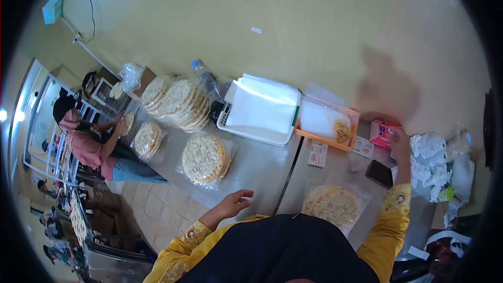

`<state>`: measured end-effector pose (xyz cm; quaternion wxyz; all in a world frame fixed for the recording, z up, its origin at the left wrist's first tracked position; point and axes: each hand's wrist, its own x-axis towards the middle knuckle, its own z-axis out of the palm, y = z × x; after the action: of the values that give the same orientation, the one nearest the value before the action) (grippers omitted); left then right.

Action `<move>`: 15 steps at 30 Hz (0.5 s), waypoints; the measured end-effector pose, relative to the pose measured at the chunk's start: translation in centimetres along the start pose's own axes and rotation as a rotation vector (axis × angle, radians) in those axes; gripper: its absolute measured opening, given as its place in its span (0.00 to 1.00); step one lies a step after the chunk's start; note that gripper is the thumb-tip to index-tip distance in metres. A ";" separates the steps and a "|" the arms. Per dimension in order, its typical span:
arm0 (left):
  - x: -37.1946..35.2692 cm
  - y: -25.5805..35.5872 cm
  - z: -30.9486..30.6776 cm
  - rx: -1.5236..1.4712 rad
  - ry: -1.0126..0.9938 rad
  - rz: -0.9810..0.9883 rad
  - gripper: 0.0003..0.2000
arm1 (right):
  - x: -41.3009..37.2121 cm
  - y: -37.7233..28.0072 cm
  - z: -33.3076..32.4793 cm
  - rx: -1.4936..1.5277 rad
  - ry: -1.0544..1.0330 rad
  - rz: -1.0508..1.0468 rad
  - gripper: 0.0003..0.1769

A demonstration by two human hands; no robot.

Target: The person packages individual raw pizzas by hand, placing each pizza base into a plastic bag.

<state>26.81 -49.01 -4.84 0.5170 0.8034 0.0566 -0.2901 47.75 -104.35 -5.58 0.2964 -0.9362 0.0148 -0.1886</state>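
Note:
My left hand hovers over the front edge of the metal table, fingers stretched out, holding nothing. On the table beyond it lies a stack of bagged pizzas. Far to the right, my right hand has its fingers closed at the right end of a pink plastic packet; the fingertips are small and partly hidden. A dark phone lies just left of my right forearm. Close in front of my body rests a bagged cheese-topped pizza, its near side covered by my dark clothing.
A white-lined basket and an orange tray stand along the wall. Printed labels lie before the tray. More bagged pizzas are piled left. Crumpled white paper fills the right end. A co-worker holds a flat round base.

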 end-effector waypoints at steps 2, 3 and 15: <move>-1.1 -1.3 -0.2 -0.046 0.018 -0.036 0.21 | 0.4 -8.9 3.6 0.098 -0.166 -0.084 0.14; -1.9 -2.1 -0.2 -0.071 0.029 -0.058 0.22 | 0.2 -13.4 5.0 0.167 -0.277 -0.087 0.13; -9.8 -6.5 -8.6 -0.319 0.087 0.013 0.20 | -2.6 -31.7 30.1 -0.267 -0.560 -0.118 0.40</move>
<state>19.69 -36.56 -2.32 0.6370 0.7232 0.1192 -0.2389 53.58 -61.32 -11.41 0.1522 -0.9815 -0.0971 0.0634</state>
